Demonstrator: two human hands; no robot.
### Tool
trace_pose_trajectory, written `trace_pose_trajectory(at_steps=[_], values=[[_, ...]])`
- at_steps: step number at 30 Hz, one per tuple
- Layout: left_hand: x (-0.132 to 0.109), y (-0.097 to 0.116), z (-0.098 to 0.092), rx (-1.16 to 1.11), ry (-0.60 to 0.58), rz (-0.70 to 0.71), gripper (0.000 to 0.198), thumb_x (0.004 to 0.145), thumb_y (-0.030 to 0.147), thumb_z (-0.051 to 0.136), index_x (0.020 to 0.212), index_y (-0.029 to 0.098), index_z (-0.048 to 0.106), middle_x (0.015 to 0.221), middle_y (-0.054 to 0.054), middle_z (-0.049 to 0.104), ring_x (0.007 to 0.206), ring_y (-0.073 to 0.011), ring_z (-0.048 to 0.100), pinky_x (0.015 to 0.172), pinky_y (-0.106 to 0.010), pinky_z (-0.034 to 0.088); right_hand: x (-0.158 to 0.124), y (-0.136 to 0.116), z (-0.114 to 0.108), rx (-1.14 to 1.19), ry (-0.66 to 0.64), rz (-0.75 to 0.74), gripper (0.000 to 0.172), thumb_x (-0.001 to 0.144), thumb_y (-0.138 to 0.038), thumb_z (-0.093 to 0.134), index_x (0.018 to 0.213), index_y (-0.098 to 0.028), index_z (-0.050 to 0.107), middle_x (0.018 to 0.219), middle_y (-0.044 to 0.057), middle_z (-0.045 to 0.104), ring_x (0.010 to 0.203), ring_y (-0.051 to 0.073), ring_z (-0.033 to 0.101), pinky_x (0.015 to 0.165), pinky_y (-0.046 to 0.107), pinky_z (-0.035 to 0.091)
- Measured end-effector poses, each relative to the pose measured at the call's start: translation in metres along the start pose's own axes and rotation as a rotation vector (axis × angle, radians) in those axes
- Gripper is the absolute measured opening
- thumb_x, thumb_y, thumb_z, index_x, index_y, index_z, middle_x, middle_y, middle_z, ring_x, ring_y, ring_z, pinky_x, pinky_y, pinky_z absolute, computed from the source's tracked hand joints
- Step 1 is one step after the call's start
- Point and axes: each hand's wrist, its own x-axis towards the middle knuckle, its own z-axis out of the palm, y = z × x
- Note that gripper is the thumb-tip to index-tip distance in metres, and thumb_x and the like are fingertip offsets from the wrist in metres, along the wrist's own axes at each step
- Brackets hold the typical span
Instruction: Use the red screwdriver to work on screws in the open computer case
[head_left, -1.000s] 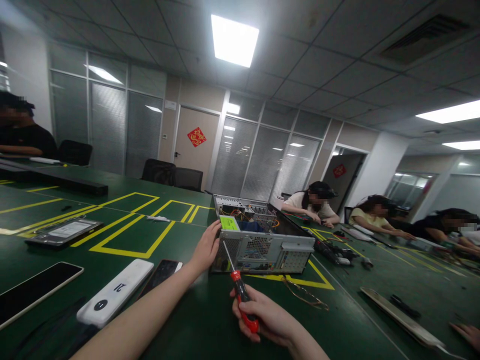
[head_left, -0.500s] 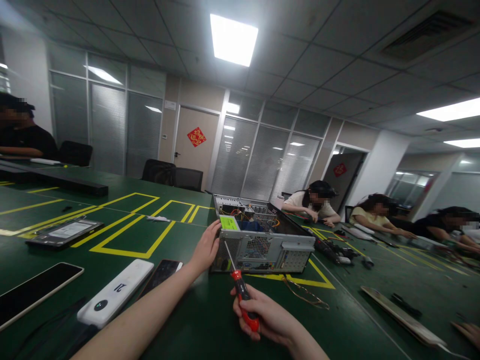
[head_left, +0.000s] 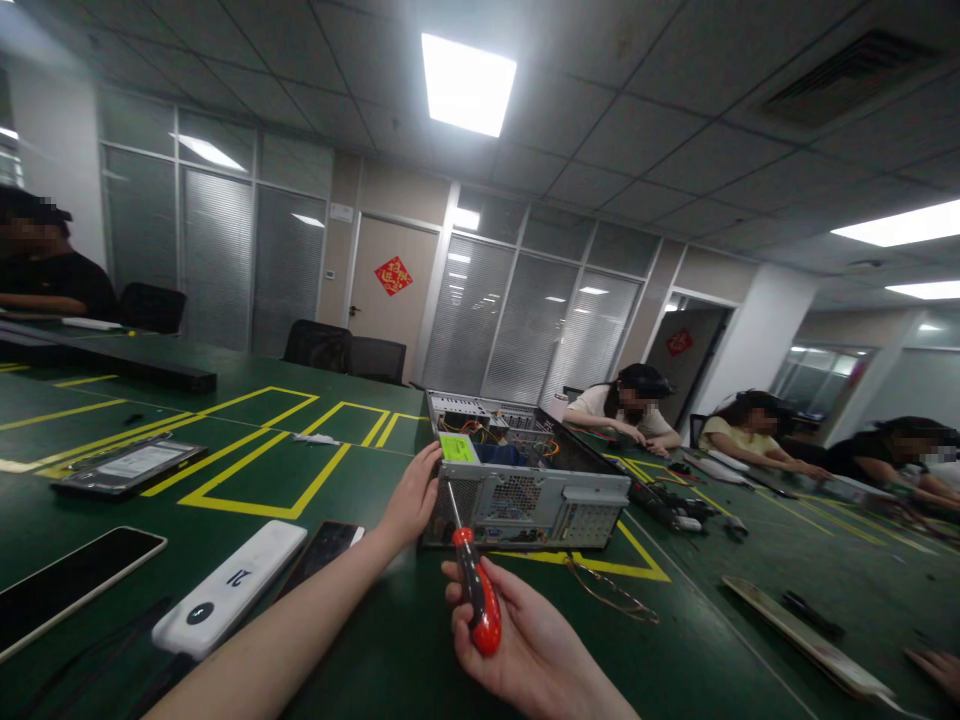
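An open desktop computer case (head_left: 555, 500) lies on the green table, its metal back panel facing me. Inside sits a power supply with a bright green label (head_left: 456, 448), near the left corner. My left hand (head_left: 414, 492) grips the case at that corner, fingertips on its upper edge. In my right hand (head_left: 510, 625) is a screwdriver (head_left: 476, 590) with a red and black handle. Its shaft points up and away, the tip at the perforated left part of the back panel. I cannot tell whether the tip sits in a screw.
Left of my arm lie a white device marked 21 (head_left: 232, 585), a dark phone (head_left: 319, 550), another phone (head_left: 79, 590) and a hard drive (head_left: 131, 465). Glasses (head_left: 611, 590) rest right of my hand. Cables and parts (head_left: 679, 505) lie farther right. Several people sit around the table.
My right hand has turned, its palm now more upward, and the screwdriver handle has swung slightly left and up. My left hand and the case have stayed in place.
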Motion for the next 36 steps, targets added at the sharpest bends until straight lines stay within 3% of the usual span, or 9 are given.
trace_pose_trajectory(at_steps=[3,6,14,18,21,25,29,33,36], values=[[0.000,0.001,0.000,-0.004,-0.003,-0.004,0.043,0.092,0.023,0.030,0.135,0.020,0.029,0.142,-0.010,0.033,0.133,-0.0201,0.029,0.110,-0.044,0.027,0.005,0.001,-0.010,0.057,-0.070,-0.010,0.030,0.086,-0.035,0.048,0.099,-0.009,0.055,0.070,0.003,0.056,0.049,0.003,0.043,0.041,0.010,0.031],[0.000,0.001,0.000,0.000,0.001,-0.006,0.043,0.092,0.023,0.030,0.136,0.020,0.028,0.141,-0.011,0.033,0.133,-0.0206,0.031,0.110,-0.045,0.028,0.008,0.000,-0.022,0.097,-0.065,-0.038,0.023,0.083,-0.035,0.054,0.080,-0.012,0.055,0.059,-0.004,0.046,0.040,0.000,0.031,0.033,0.008,0.019],[0.000,-0.002,0.002,0.010,0.013,0.010,0.042,0.093,0.023,0.029,0.135,0.020,0.029,0.141,-0.011,0.034,0.133,-0.0198,0.031,0.110,-0.044,0.028,0.011,0.004,-0.022,0.159,0.135,-0.041,0.028,0.082,-0.037,0.053,0.086,-0.010,0.057,0.072,0.005,0.061,0.063,0.008,0.057,0.054,0.017,0.050],[-0.001,-0.003,0.001,0.001,0.009,0.003,0.043,0.092,0.023,0.029,0.135,0.021,0.028,0.141,-0.011,0.034,0.133,-0.0205,0.031,0.109,-0.046,0.028,0.013,0.005,-0.025,0.127,0.005,0.007,0.034,0.085,-0.037,0.048,0.099,-0.007,0.057,0.070,0.005,0.058,0.048,0.005,0.046,0.038,0.011,0.035],[-0.001,-0.004,0.001,0.004,0.011,0.003,0.043,0.092,0.022,0.030,0.136,0.021,0.028,0.141,-0.011,0.034,0.132,-0.0211,0.031,0.109,-0.047,0.028,0.012,0.003,-0.027,0.127,-0.044,-0.016,0.030,0.083,-0.037,0.053,0.090,-0.009,0.058,0.065,0.002,0.054,0.043,0.002,0.038,0.033,0.009,0.023],[-0.001,-0.002,0.001,0.009,0.011,0.004,0.044,0.092,0.023,0.030,0.136,0.021,0.028,0.141,-0.011,0.035,0.132,-0.0210,0.032,0.109,-0.046,0.029,0.011,0.004,-0.024,0.120,0.062,-0.016,0.025,0.082,-0.034,0.056,0.077,-0.010,0.057,0.060,0.001,0.054,0.049,0.003,0.047,0.043,0.009,0.036],[-0.001,-0.001,0.000,0.002,0.017,0.004,0.044,0.092,0.022,0.030,0.136,0.021,0.029,0.141,-0.011,0.035,0.133,-0.0207,0.031,0.109,-0.046,0.028,0.011,0.008,-0.018,0.072,0.094,-0.021,0.031,0.083,-0.040,0.051,0.083,-0.010,0.059,0.076,0.008,0.064,0.070,0.013,0.060,0.063,0.023,0.047],[-0.001,-0.001,0.000,0.000,0.013,0.007,0.043,0.092,0.022,0.030,0.135,0.021,0.029,0.141,-0.011,0.035,0.133,-0.0204,0.031,0.109,-0.045,0.028,0.013,0.008,-0.022,0.048,-0.020,0.032,0.035,0.084,-0.040,0.048,0.098,-0.009,0.058,0.071,0.006,0.060,0.056,0.009,0.052,0.052,0.019,0.041],[-0.001,-0.002,0.001,0.008,0.012,0.004,0.043,0.092,0.022,0.030,0.135,0.020,0.029,0.141,-0.011,0.035,0.132,-0.0201,0.032,0.110,-0.044,0.028,0.013,0.006,-0.025,0.058,-0.020,-0.006,0.029,0.083,-0.037,0.051,0.092,-0.010,0.057,0.066,0.003,0.056,0.048,0.005,0.043,0.040,0.011,0.026]])
